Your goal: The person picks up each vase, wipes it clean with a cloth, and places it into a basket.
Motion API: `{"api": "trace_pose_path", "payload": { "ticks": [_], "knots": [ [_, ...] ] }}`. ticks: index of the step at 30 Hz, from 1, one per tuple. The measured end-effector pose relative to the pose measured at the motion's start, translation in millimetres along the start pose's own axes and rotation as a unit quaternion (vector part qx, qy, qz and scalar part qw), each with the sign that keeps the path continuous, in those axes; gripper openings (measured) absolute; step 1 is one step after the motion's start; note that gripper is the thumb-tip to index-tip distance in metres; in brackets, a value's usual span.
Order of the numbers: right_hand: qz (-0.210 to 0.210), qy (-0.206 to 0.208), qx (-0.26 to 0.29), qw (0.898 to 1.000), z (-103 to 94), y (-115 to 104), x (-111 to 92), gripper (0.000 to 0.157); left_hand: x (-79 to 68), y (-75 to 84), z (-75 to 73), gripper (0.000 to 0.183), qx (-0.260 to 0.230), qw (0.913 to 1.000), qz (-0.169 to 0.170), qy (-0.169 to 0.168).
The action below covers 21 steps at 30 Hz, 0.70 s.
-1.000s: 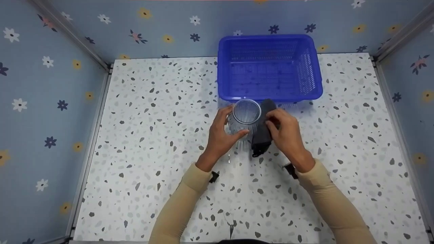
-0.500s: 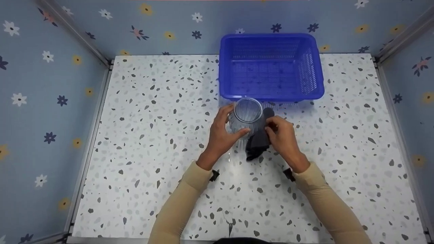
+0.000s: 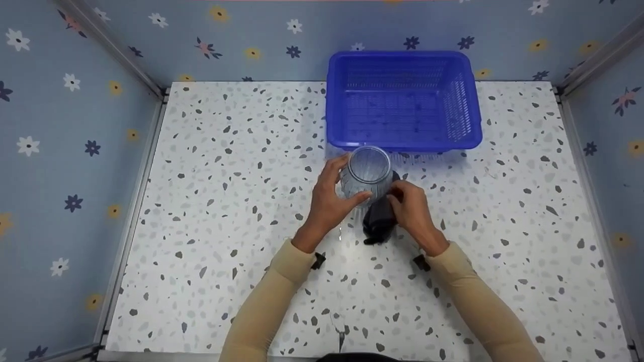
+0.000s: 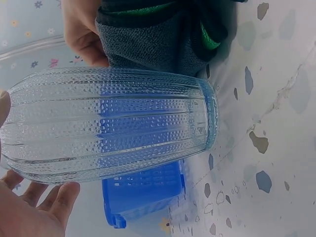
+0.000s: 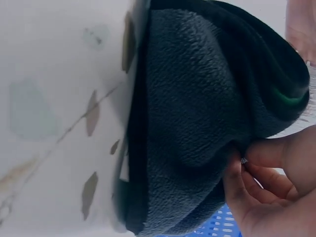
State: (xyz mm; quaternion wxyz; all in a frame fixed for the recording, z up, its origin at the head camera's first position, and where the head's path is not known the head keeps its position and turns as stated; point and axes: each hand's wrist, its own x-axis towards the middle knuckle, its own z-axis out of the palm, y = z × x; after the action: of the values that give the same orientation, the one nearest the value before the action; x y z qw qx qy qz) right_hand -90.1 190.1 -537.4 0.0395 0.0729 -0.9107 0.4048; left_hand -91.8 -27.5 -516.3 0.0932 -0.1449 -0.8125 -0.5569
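Note:
My left hand (image 3: 329,201) grips a clear ribbed glass vase (image 3: 370,166), thumb in front and fingers round its far left side. The vase stands upright with its round mouth facing up. In the left wrist view its dimpled wall (image 4: 108,123) narrows to a base right at the tabletop. My right hand (image 3: 413,208) pinches a folded dark grey cloth (image 3: 381,221) between thumb and fingers, close against the vase's right side. Seen from the right wrist, the fuzzy cloth (image 5: 187,98) has a black edge and a bit of green inside, and its lower edge reaches the tabletop.
A blue plastic basket (image 3: 402,147) with slotted walls stands just behind the vase, against the back wall. The white speckled tabletop (image 3: 226,201) spreads to both sides. Flower-patterned panels (image 3: 75,151) enclose it left, right and behind.
My right hand has moved left and slightly toward me, drawing the cloth down along the vase's right side, where it bunches. The left hand and the vase stay nearly still.

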Motion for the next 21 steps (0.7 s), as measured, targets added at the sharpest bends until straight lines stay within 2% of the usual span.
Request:
{"api": "trace_pose_path", "payload": {
  "ticks": [4, 9, 16, 21],
  "knots": [
    [0.0, 0.009, 0.02, 1.0, -10.9, -9, -2, 0.011, -0.1, 0.4, 0.2, 0.087, 0.001, 1.0, 0.002, 0.0],
    [-0.022, 0.026, 0.046, 0.998, -28.8, -24, -3, 0.012, -0.2, 0.6, 0.2, 0.087, -0.003, 1.0, 0.003, -0.001],
    [-0.061, 0.067, 0.056, 0.994, -49.2, -49, 3, 0.011, 1.0, -0.2, -0.1, 0.086, -0.013, 0.9999, -0.003, -0.004],
    [-0.078, 0.068, 0.051, 0.993, -57.0, -63, 10, 0.01, 0.6, -1.2, 0.1, 0.086, -0.012, 0.9999, -0.006, -0.001]
  ]
}}
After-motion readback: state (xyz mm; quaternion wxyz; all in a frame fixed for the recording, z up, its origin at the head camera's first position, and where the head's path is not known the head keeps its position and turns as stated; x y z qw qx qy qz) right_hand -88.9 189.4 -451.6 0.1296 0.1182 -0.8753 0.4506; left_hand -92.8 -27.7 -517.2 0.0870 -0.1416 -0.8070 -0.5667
